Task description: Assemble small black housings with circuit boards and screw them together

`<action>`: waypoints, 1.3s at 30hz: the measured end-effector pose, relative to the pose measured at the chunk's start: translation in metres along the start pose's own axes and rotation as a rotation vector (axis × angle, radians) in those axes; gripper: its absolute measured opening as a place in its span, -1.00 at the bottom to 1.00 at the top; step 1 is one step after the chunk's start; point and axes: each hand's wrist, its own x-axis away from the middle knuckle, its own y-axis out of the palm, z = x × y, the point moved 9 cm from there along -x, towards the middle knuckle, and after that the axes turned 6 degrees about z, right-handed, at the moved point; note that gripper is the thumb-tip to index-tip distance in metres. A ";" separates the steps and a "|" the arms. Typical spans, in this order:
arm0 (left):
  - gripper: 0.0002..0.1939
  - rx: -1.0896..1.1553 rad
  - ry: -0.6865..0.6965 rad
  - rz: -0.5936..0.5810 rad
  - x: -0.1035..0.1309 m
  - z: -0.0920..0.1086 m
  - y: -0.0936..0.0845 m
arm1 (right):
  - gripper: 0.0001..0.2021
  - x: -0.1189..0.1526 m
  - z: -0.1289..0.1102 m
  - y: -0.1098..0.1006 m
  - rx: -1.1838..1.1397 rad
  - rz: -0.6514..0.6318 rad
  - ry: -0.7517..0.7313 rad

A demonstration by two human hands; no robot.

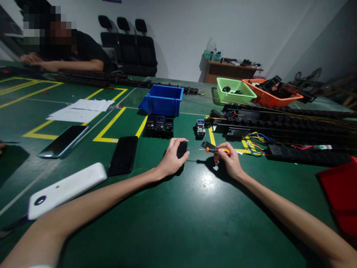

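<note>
My left hand (173, 158) is closed around a small black box-shaped housing (182, 150), its fingers over the top and thumb on the near side. In my right hand (229, 160) is a screwdriver (211, 150) with an orange and black handle. Its thin shaft points left, and the tip is at or very close to the housing's right side; contact cannot be made out. Just behind the screwdriver lies a small flat black piece (206, 144). Farther back stands a small module with exposed circuit boards (200, 128). Several black modules (158, 126) sit side by side behind my left hand.
A blue bin (164, 100) stands behind the modules. Black rails with loose wires (256, 139) lie at right, near green (236, 95) and orange baskets (272, 98). Two phones (123, 155) and a white device (67, 190) lie left. Another person (83, 50) sits across the table.
</note>
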 end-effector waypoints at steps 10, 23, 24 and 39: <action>-0.66 0.004 -0.002 -0.002 0.000 0.000 0.000 | -0.82 0.000 0.001 -0.001 0.001 0.007 0.009; -0.67 0.002 0.003 -0.004 0.000 0.000 0.000 | -0.84 -0.001 0.000 0.000 0.007 0.005 0.008; -0.66 0.002 0.004 -0.004 0.000 0.000 0.000 | -0.84 -0.001 0.000 0.000 0.006 0.004 0.010; -0.67 0.009 0.000 -0.010 0.000 0.001 0.000 | -0.81 -0.001 0.000 0.000 0.001 0.010 0.018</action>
